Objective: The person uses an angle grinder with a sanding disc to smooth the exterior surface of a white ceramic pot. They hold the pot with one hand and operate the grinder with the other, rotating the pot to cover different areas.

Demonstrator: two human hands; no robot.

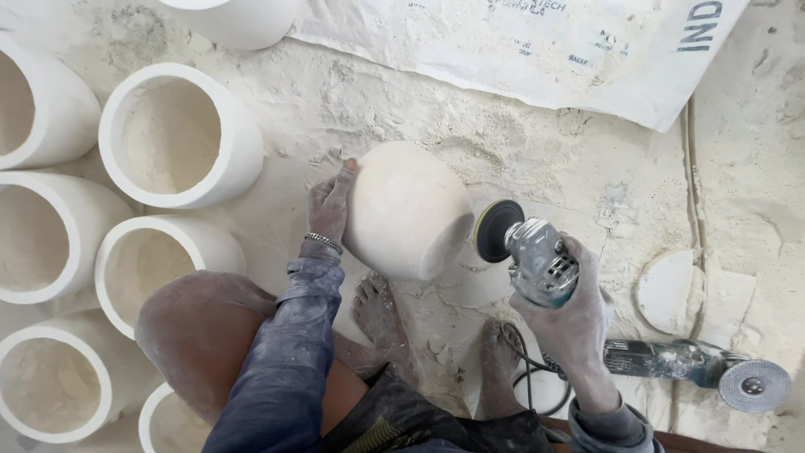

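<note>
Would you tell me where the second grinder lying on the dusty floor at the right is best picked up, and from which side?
Judging by its pose, grip the spare grinder around its long barrel-shaped body, coming from above. It lies flat on the floor, its disc pointing right, so keep to the left part, away from the disc. The right hand, nearest, already holds another grinder.

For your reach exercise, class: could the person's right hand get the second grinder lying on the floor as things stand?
Probably not straight away. The right hand is full, gripping a running-style angle grinder. The second grinder lies close beside that forearm with nothing over it, so the path looks free once the hand is emptied.
</note>
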